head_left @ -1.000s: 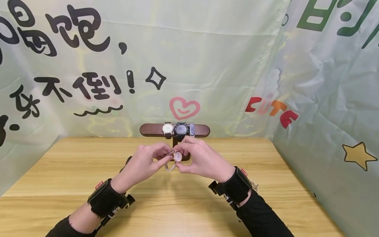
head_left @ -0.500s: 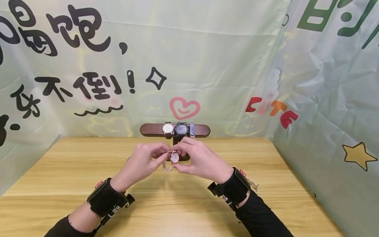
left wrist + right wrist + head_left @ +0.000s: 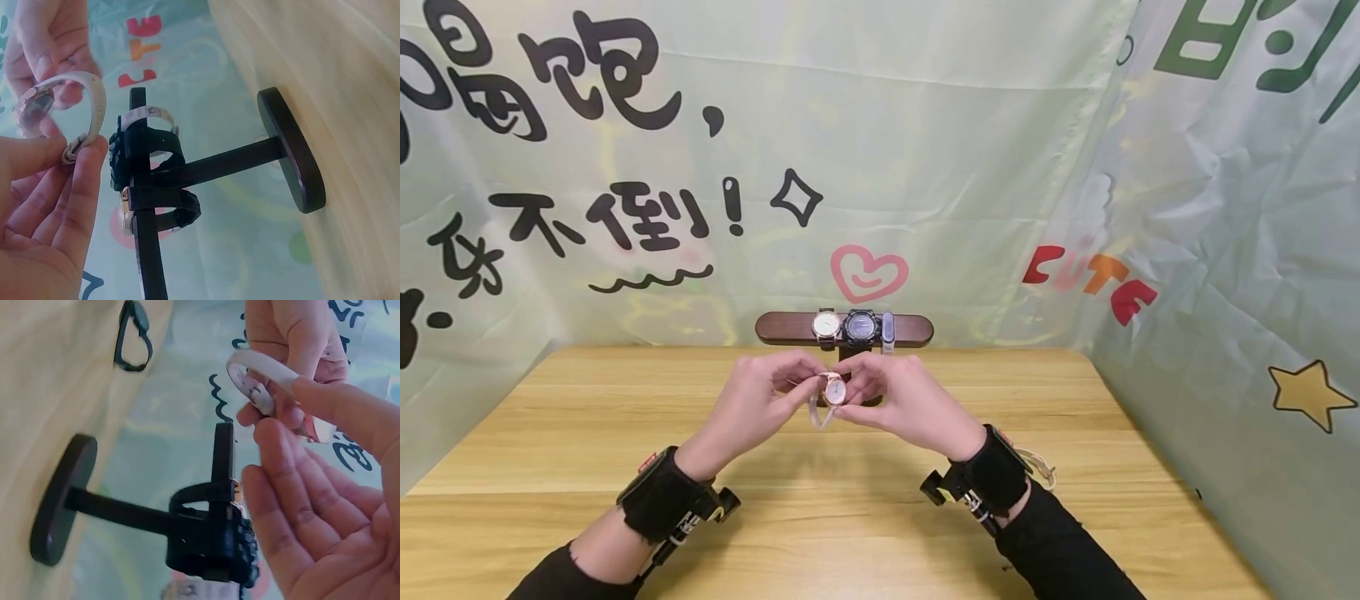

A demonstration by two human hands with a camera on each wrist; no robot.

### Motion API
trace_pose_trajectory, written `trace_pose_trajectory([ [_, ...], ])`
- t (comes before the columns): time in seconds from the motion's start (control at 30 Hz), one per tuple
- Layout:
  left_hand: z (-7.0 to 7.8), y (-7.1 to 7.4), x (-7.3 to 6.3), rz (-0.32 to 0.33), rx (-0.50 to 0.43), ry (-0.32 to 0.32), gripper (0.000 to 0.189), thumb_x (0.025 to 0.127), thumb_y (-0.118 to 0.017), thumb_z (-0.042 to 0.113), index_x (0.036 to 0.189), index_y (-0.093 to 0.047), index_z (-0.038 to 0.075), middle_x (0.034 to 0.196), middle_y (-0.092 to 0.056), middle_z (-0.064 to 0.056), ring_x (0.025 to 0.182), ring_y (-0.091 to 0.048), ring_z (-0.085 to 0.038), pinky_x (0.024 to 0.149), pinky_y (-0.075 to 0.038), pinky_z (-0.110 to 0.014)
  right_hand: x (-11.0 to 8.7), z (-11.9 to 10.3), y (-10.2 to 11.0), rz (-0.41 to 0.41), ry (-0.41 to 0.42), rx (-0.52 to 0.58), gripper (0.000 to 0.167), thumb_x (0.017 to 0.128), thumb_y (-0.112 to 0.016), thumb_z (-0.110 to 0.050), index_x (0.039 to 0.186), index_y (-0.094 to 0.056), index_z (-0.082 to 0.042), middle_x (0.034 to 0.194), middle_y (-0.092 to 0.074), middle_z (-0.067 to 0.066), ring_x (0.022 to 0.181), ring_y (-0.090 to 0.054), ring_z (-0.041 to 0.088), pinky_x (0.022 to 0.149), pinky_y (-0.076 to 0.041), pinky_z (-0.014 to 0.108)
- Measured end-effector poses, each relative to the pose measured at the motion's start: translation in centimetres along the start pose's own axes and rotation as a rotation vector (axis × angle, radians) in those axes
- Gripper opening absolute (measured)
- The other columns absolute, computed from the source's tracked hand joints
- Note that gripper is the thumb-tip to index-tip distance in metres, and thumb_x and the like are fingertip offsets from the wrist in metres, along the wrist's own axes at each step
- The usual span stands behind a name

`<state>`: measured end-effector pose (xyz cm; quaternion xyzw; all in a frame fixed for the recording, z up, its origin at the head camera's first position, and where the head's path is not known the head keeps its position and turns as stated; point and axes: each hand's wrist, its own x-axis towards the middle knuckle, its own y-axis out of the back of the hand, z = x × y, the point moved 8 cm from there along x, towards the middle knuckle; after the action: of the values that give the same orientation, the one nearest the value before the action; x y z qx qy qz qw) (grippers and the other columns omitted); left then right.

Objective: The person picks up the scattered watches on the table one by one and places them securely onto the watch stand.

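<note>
Both hands are on a small wristwatch (image 3: pixel 833 391) with a rose-gold case and a pale strap, in front of the watch stand. My left hand (image 3: pixel 769 392) pinches the strap near its buckle between thumb and fingers, as the left wrist view shows at the buckle (image 3: pixel 75 150). My right hand (image 3: pixel 904 402) holds the watch at the case end, its thumb (image 3: pixel 337 403) against the strap. The pale strap (image 3: pixel 265 365) curves in a loop. On the dark wooden stand (image 3: pixel 782 328) hang a white-faced watch (image 3: pixel 826 325), a chunky black watch (image 3: pixel 860 327) and a slim fitness band (image 3: pixel 888 327).
A black-strapped watch (image 3: pixel 132 337) lies on the table, seen in the right wrist view and hidden behind my left arm in the head view. Something with a pale strap (image 3: pixel 1039 467) lies beside my right wrist. A printed cloth (image 3: pixel 970 167) hangs behind the wooden table (image 3: pixel 850 517).
Both hands have shifted slightly left and up with the pale-strapped wristwatch between them. Its face has turned a little. The watches on the stand stay put.
</note>
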<state>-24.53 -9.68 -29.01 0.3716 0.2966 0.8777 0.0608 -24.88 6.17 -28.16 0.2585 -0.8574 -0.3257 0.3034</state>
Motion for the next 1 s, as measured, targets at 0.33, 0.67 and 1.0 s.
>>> trace_pose_trajectory([
  [0.33,-0.1,0.6,0.2,0.036,0.01,0.012,0.013,0.096,-0.078,0.001,0.098,-0.077,0.013,0.094,-0.084,-0.001,0.079,-0.081,-0.012,0.069,-0.066,-0.023,0.0,1.1,-0.9,-0.037,-0.093,0.158,0.01,0.097,-0.082,-0.022,0.102,-0.08,-0.014,0.092,-0.081,-0.002,0.081,-0.075,0.009,0.074,-0.062,0.022],
  [0.67,-0.2,0.6,0.2,0.035,-0.007,0.025,0.016,0.094,-0.077,-0.004,0.099,-0.079,0.012,0.096,-0.084,-0.004,0.083,-0.082,-0.016,0.071,-0.066,-0.023,0.0,1.1,-1.5,-0.042,-0.09,0.233,0.009,0.098,-0.081,-0.02,0.102,-0.08,-0.012,0.094,-0.081,0.002,0.08,-0.073,0.01,0.071,-0.058,0.022],
  [1.0,-0.3,0.3,0.0,0.053,-0.037,0.029,0.019,0.093,-0.077,-0.007,0.1,-0.078,0.011,0.097,-0.084,-0.004,0.086,-0.082,-0.019,0.071,-0.067,-0.024,0.1,1.0,-2.3,-0.018,-0.079,0.196,0.012,0.096,-0.083,-0.021,0.103,-0.081,-0.011,0.093,-0.08,-0.001,0.077,-0.068,0.004,0.07,-0.058,0.02],
])
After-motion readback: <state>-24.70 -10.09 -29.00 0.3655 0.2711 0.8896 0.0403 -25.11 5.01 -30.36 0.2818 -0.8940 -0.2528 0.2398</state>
